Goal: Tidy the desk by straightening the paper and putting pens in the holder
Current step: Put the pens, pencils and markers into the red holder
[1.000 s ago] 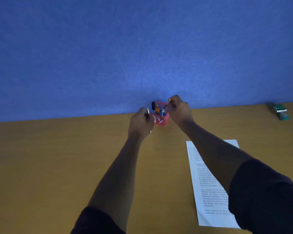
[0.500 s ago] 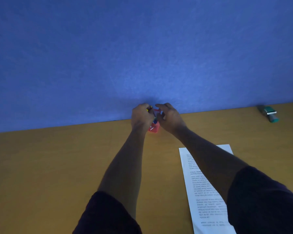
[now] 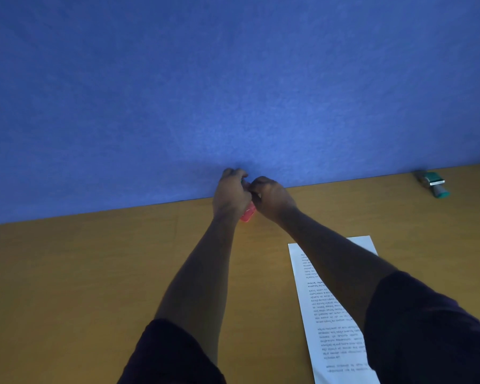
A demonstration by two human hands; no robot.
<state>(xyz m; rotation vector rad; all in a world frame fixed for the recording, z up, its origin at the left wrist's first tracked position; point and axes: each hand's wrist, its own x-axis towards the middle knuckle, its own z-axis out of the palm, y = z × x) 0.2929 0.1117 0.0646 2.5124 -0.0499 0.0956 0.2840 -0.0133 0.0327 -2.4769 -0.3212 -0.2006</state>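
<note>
Both hands met at the desk's far edge, the left hand [image 3: 230, 195] and right hand [image 3: 272, 199] curled shut over the red pen holder [image 3: 247, 214], of which only a lower corner showed; what either gripped could not be told. The printed paper [image 3: 324, 314] lay toward five o'clock, partly hidden by the right forearm and cut off below. A blurred green stapler [image 3: 434, 184] sat toward two o'clock.
</note>
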